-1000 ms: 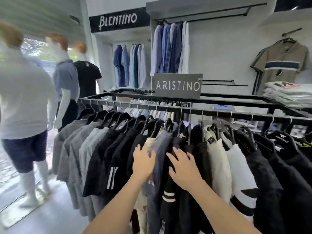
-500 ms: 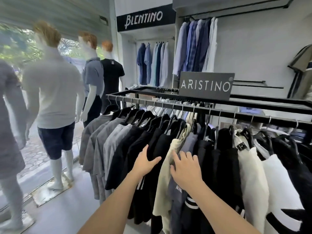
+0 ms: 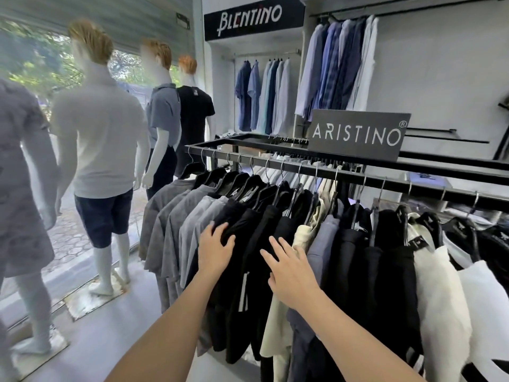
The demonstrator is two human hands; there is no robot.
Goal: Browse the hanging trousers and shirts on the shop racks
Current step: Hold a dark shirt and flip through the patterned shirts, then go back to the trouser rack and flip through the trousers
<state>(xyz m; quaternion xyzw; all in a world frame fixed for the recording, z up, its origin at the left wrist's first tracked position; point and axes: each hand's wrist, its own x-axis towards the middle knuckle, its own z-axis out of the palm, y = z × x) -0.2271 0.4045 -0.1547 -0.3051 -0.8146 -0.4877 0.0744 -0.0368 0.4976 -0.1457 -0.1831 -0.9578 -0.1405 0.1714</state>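
Note:
A black metal rack [image 3: 385,186] carries a row of shirts on black hangers: grey ones [image 3: 170,224] at the left end, black ones [image 3: 256,232] in the middle, then a cream one [image 3: 303,232], a slate-blue one [image 3: 322,244] and white ones [image 3: 438,285] to the right. My left hand [image 3: 213,250] rests with spread fingers on the shoulder of a black shirt beside the grey ones. My right hand [image 3: 289,268] lies flat with straight fingers on the black shirts next to the cream one. Neither hand grips anything.
Several dressed mannequins [image 3: 102,139] stand on the floor to the left by the shop window. An ARISTINO sign [image 3: 358,133] sits on top of the rack. Blue and white shirts [image 3: 336,64] hang on wall rails behind, under a BLENTINO sign [image 3: 250,16].
Both hands have moved left along the rack, from the slate-blue and cream shirts to the black ones. The view has turned left, bringing more mannequins in.

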